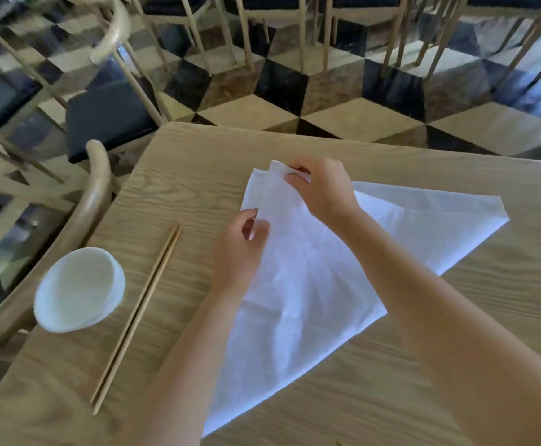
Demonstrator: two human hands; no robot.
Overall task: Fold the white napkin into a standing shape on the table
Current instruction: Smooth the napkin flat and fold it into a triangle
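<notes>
Pale wood-grain worktop (504,317) fills the lower part of the head view, and beyond its far edge a floor (262,111) tiled in black, cream and brown is seen.

The white napkin (311,284) is found lying flat on the worktop, near the middle. It is laid cornerwise: one point is directed away from the person, one to the right, and one towards the near edge. More than one layer of cloth is noted at the far point, and light creases are seen across the middle.

The left hand (237,252) is placed at the napkin's left edge. Its fingers are curled and the edge is pinched between thumb and fingertips. The right hand (325,191) is placed over the napkin's far point, where a raised fold of cloth is gripped between thumb and forefinger. Both forearms are bare; the right forearm is crossed over the cloth.

A pair of wooden chopsticks (137,320) is laid side by side to the left of the napkin, clear of it. A white bowl (79,289) is set further left of the napkin, beyond the chopsticks and close to the worktop's left edge.

Wooden chairs (108,117) with dark seat pads are recorded to the left of the napkin and beyond it. The far rows are blurred.
</notes>
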